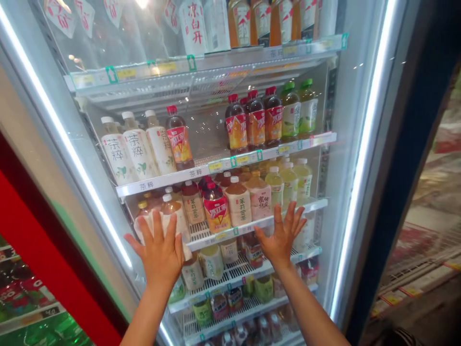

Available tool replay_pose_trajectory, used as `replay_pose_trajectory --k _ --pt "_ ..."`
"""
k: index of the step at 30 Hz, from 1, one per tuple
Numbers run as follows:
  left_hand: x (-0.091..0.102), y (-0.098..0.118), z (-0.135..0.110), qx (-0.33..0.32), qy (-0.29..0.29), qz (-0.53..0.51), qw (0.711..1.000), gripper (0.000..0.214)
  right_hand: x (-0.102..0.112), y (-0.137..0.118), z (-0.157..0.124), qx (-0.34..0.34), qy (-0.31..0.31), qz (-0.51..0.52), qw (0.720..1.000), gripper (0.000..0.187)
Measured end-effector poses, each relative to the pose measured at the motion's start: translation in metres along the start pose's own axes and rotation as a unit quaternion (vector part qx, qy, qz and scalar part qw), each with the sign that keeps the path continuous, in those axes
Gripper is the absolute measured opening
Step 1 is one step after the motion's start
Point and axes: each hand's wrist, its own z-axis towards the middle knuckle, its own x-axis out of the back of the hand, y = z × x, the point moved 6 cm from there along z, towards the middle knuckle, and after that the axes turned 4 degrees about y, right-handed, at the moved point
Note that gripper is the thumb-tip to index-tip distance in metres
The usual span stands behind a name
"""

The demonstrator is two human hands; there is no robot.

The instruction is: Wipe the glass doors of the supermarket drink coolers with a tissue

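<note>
My left hand (160,247) is raised with its fingers spread, its back toward me. A white cloth or tissue (187,253) shows from behind it, lying between the palm and the glass. My right hand (281,235) is also up, fingers apart, with nothing visible in it; whether it touches the glass I cannot tell. Both hands are in front of the glass door of a lit drinks cooler. Behind the glass, between the hands, a bottle with a red and yellow label (216,211) stands on a shelf beside a jasmine tea bottle (239,204).
Shelves above hold white-labelled bottles (139,151), red-capped tea bottles (256,122) and amber bottles (260,21). More bottles stand on lower shelves. Bright light strips (72,139) run down both sides. A red-framed cooler (39,235) is at left, shelving (414,283) at right.
</note>
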Motion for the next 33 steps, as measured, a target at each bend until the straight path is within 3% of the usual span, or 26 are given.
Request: replay_pose_trajectory --k 6,11,16,22,27,30,33 --pt "-0.012 0.031 0.0 -0.196 -0.083 -0.058 0.975 0.067 -0.001 -0.002 0.002 -0.004 0.004 -0.017 1.0 0.082" --pt "-0.019 0.061 0.049 -0.207 -0.063 -0.061 0.974 0.069 -0.002 -0.005 0.005 -0.011 -0.005 -0.03 0.999 0.084" --pt "-0.033 0.104 0.023 -0.338 -0.054 -0.086 0.936 0.063 -0.002 -0.004 0.002 -0.022 -0.021 -0.032 0.999 0.084" --pt "-0.048 0.15 0.076 -0.28 -0.059 -0.057 0.956 0.064 0.011 0.017 0.019 -0.021 -0.019 -0.024 0.999 0.068" --pt "-0.06 0.21 0.08 -0.327 -0.07 -0.107 0.936 0.062 0.026 0.074 0.069 -0.043 -0.015 -0.024 0.999 0.071" --pt "-0.061 0.234 0.118 -0.282 -0.055 -0.095 0.953 0.063 0.03 0.102 0.105 -0.004 -0.03 -0.011 0.999 0.076" --pt "-0.058 0.249 0.155 -0.225 -0.033 -0.062 0.972 0.067 0.029 0.114 0.128 0.053 -0.038 0.009 0.998 0.084"
